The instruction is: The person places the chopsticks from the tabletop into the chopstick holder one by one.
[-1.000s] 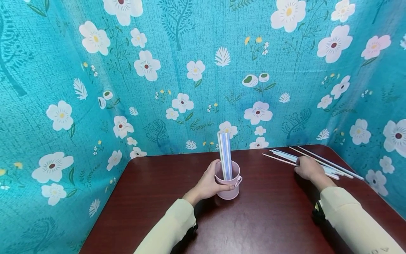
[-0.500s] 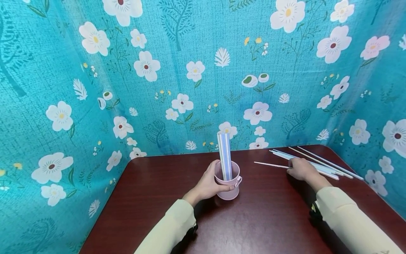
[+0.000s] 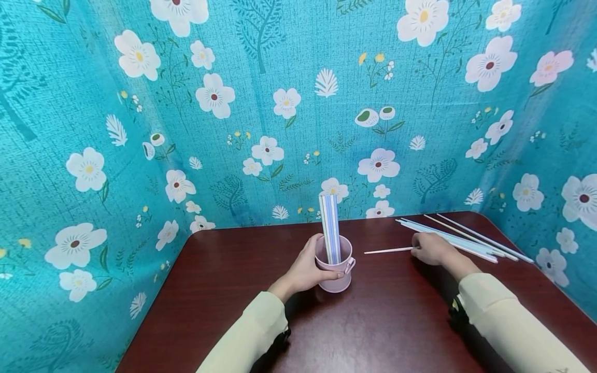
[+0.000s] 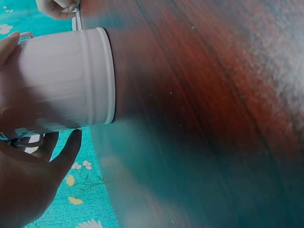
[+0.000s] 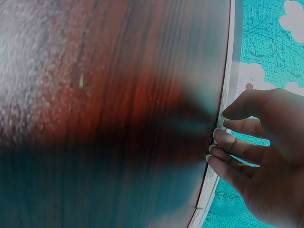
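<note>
The head view looks forward and down; both wrist views sit close, turned sideways; head's centre and left wrist's left share the bucket [image 4: 59,80].

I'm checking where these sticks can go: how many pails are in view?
1: the pink pail, standing on the dark wood-grain table, gripped by the left hand, with sticks in it. No other pail shows.

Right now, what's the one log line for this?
left hand: grips pink bucket | right hand: holds thin stick | blue-and-white sticks: standing in bucket | loose sticks: on table
</note>
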Demonstrator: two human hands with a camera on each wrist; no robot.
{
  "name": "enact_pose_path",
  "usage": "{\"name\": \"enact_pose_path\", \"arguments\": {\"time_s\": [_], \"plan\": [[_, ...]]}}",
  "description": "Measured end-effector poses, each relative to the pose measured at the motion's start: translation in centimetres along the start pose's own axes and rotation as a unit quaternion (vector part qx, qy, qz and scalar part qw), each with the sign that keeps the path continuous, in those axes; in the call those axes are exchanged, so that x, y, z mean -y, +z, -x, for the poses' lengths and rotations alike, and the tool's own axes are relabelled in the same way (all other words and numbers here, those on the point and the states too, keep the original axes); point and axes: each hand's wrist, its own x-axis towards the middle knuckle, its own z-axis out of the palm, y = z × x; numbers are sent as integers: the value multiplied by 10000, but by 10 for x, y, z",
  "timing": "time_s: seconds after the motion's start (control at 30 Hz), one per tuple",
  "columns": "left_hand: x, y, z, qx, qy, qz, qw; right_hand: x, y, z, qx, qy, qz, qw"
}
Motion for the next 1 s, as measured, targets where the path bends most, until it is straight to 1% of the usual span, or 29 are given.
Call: {"name": "enact_pose_path", "arguments": {"time_s": [0.23,0.37,0.5,0.63,0.77,1.0], "plan": [[-1,1,2,14,-71,-54,10000,7,5,-1,-93,-451,-88,9989],[-2,-1,2,8,-23,-89,10000,12,4,-1,-61,-614,-139,9980],[-2,-1,1,6,32,-62,10000,14,3,-4,-72,-666,-117,9977],[1,-2,-1,-3,66,-98,9999,15,6,-5,-248,-766,-134,9967],[2,-1,-1,0,57,-108,9999,16,9,-5,-380,-766,-179,9962],[2,-1,-1,7,34,-126,9999,16,10,-4,-400,-759,-258,9960]]}}
